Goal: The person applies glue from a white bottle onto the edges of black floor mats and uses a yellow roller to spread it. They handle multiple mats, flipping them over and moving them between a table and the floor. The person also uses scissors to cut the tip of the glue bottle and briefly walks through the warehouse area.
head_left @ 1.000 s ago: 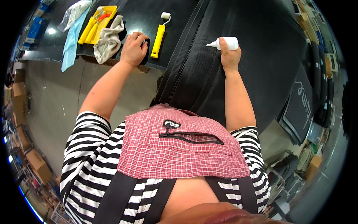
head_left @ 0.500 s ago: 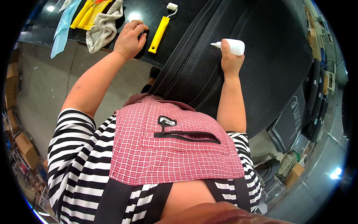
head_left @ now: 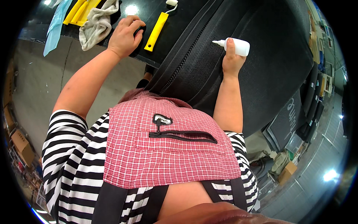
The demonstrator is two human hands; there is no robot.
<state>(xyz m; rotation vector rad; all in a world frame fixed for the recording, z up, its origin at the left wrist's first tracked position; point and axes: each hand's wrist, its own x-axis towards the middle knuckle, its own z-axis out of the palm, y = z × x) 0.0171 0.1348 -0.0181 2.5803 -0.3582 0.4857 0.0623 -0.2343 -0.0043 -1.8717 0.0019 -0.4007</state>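
- White squeeze bottle [head_left: 238, 47] gripped in the right hand [head_left: 232, 59], fingers wrapped round its body, lying sideways with the nozzle aimed left over the black textured mat [head_left: 268, 63].
- Nozzle tip just above the mat's ribbed band [head_left: 179, 71]; no bead or drop of liquid to be made out on the dark surface, so how much is laid down cannot be told.
- Left hand [head_left: 125, 35] curled loosely, palm down on the black table edge [head_left: 93, 37], clasping nothing that shows, though something small under the palm cannot be ruled out.
- Yellow-handled roller [head_left: 156, 25] lying just beside the left hand, not in a grip; rolling judged not yet in hand.
- Grey rag [head_left: 97, 23] and yellow plastic tools [head_left: 79, 10] near the left hand, unused for now, with a pale blue sheet [head_left: 56, 23] hanging over the edge.
- Judged overall: bottle work at the band in hand, pressing and wiping left.
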